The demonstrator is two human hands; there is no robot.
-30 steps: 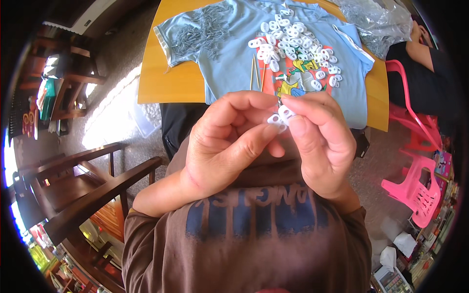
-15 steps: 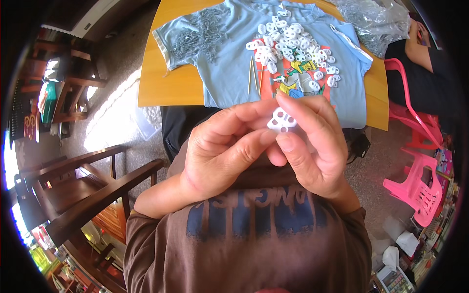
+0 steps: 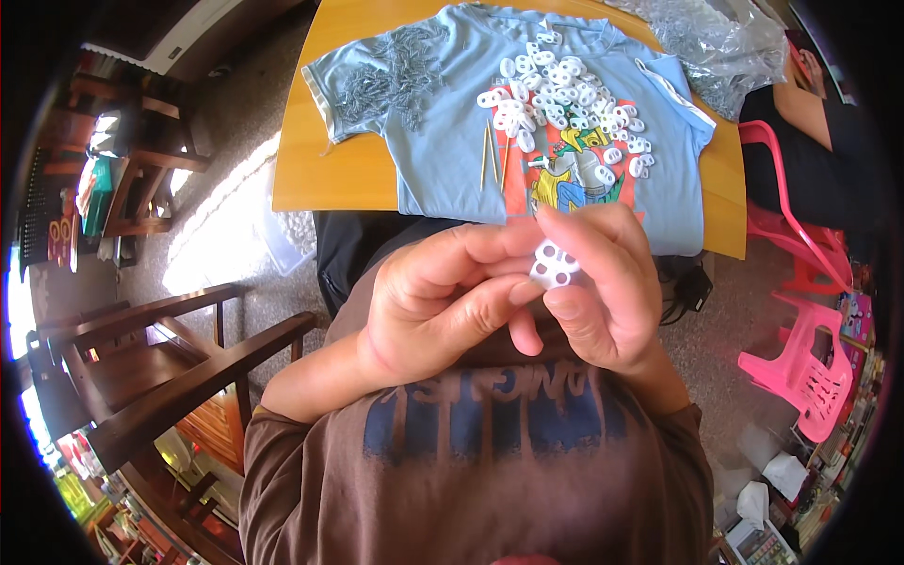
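Between my fingertips sit small white plastic pieces with round holes (image 3: 554, 265), which look like two ovals pressed side by side. My left hand (image 3: 428, 306) pinches them from the left with thumb and forefinger. From the other side my right hand (image 3: 617, 282) closes its thumb and fingers around them, hiding part of their edge. Beyond the hands, a pile of similar white two-holed ovals (image 3: 565, 89) lies on a light blue T-shirt (image 3: 433, 174). Left of that pile, a heap of small grey metallic-looking bits (image 3: 395, 75) covers the sleeve. A few thin pointed sticks (image 3: 487, 155) lie between them.
The shirt is spread on a yellow wooden table (image 3: 334, 179). A clear plastic bag (image 3: 725, 42) rests at the far right, near another person's arm (image 3: 800, 108). Pink plastic chairs (image 3: 800, 363) stand at right, a dark wooden armchair (image 3: 202, 358) at left.
Both hands have come slightly lower, toward me, with the white pieces. The pieces have turned a little and shifted slightly right. A gap shows below between the thumbs.
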